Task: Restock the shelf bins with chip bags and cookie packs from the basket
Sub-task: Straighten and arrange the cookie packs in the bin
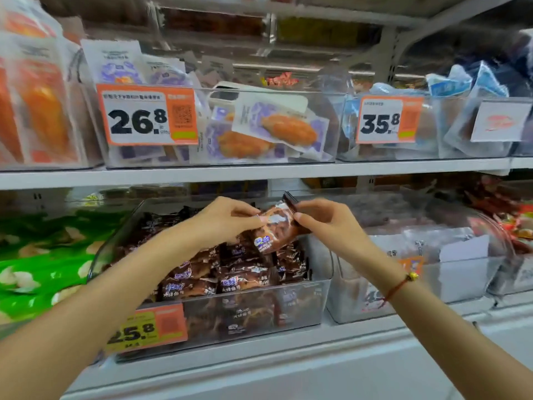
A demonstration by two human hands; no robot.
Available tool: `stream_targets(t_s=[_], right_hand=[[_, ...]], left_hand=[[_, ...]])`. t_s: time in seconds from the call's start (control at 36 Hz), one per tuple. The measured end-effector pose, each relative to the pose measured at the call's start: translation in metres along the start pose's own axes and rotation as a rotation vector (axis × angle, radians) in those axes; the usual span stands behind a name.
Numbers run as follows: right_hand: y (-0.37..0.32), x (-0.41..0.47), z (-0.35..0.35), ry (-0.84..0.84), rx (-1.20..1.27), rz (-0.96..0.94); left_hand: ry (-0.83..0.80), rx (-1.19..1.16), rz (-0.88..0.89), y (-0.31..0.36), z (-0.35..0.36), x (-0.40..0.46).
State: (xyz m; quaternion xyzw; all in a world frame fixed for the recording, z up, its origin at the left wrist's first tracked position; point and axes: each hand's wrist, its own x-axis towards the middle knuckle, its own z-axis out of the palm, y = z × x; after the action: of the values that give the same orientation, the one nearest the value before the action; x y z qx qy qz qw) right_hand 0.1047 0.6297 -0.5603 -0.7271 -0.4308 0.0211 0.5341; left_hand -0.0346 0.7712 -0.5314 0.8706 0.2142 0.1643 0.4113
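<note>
Left hand (227, 219) and right hand (326, 219) both pinch 1 brown cookie pack (275, 229) above the clear bin (320, 301).

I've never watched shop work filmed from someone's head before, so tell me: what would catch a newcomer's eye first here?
Two bare hands, the left hand and the right hand, pinch one brown glossy snack pack between them at mid-frame, above a clear plastic bin of matching brown packs on the lower shelf. The bold orange-and-white 26.8 price tag stands out on the upper-shelf bin, and bright green bags fill the lower left.
</note>
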Motion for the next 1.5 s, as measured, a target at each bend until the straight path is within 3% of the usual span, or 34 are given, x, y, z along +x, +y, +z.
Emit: stream_targets(t_s=[0.11, 0.19, 0.33, 0.44, 0.72, 0.83, 1.06, 1.28, 1.5], right_hand=[[0.027, 0.029, 0.000, 0.089, -0.349, -0.047], [0.039, 0.043, 0.002, -0.009, -0.468, 0.049], [0.047, 0.056, 0.004, -0.149, -0.440, 0.143], [0.052, 0.059, 0.005, -0.160, -0.423, 0.172], [0.050, 0.054, 0.006, -0.161, -0.450, 0.115], [0.050, 0.053, 0.008, -0.172, -0.470, 0.143], [0.054, 0.053, 0.008, -0.170, -0.459, 0.139], [0.055, 0.056, 0.009, -0.159, -0.455, 0.090], [0.058, 0.058, 0.010, -0.150, -0.472, 0.098]], left_hand=[[0.050, -0.136, -0.142, -0.007, 0.003, 0.033], [0.105, -0.209, -0.178, -0.011, 0.010, 0.056], [0.144, -0.082, -0.063, -0.016, 0.024, 0.093], [0.176, 0.110, 0.009, -0.023, 0.026, 0.111], [0.038, 0.525, 0.155, -0.045, 0.025, 0.145], [0.097, 0.679, 0.226, -0.046, 0.036, 0.158], [0.214, 0.685, 0.205, -0.058, 0.043, 0.184], [0.433, 0.582, 0.198, -0.067, 0.046, 0.195], [0.267, 0.651, 0.247, -0.067, 0.042, 0.196]])
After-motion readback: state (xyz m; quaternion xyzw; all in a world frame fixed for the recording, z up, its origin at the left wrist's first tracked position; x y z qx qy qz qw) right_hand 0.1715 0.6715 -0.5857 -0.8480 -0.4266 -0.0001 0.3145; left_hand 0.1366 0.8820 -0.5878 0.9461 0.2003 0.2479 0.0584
